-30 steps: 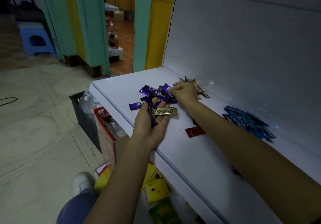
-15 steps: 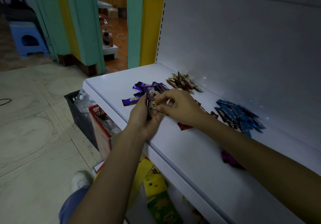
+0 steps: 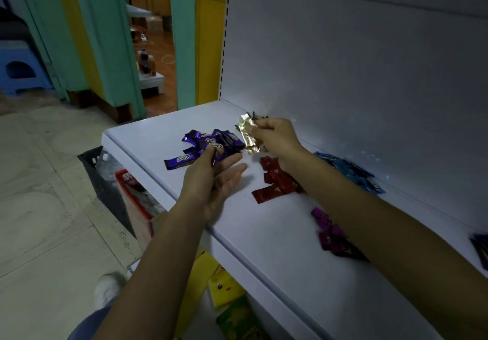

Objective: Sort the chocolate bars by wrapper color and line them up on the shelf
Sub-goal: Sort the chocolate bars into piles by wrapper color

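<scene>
White shelving fills the right of the view: a flat shelf [image 3: 158, 134] below a plain back panel [image 3: 343, 62], with tiled floor and a teal door frame at 9 to 11 o'clock.

Sorted heaps of chocolate bars lie on the shelf:
- **Purple heap** [image 3: 208, 141]: at 12 o'clock from the left hand.
- **Red heap** [image 3: 277, 178]: at 3 o'clock from that hand.
- **Blue heap** [image 3: 351, 173]: by the back panel, at 3 o'clock from the red.
- **Magenta heap** [image 3: 330, 234]: at 5 o'clock from the red, partly under the right forearm.

The right hand [image 3: 274, 139] pinches a gold bar [image 3: 247, 135] between thumb and fingertips, clear of the shelf, just at 3 o'clock from the purple heap. Its wrapper is bright, crinkled metallic foil with crimped ends. The printed label is too blurred to read. Wrapper tips [image 3: 254, 115] behind the fingers suggest a gold heap, largely hidden.

The left hand [image 3: 211, 178] traps a dark bar [image 3: 214, 160], seen edge-on, under the thumb, with the other fingers nearly straight. The colour of this bar is uncertain.

The step in hand, as judged, is delivery of the gold bar to its own heap. Good practice is to carry it over the purple heap, not through it, and lay it flat beside its fellows. It should be released only once it rests on the shelf, since foil probably slides. The heaps are not yet lined up.
</scene>
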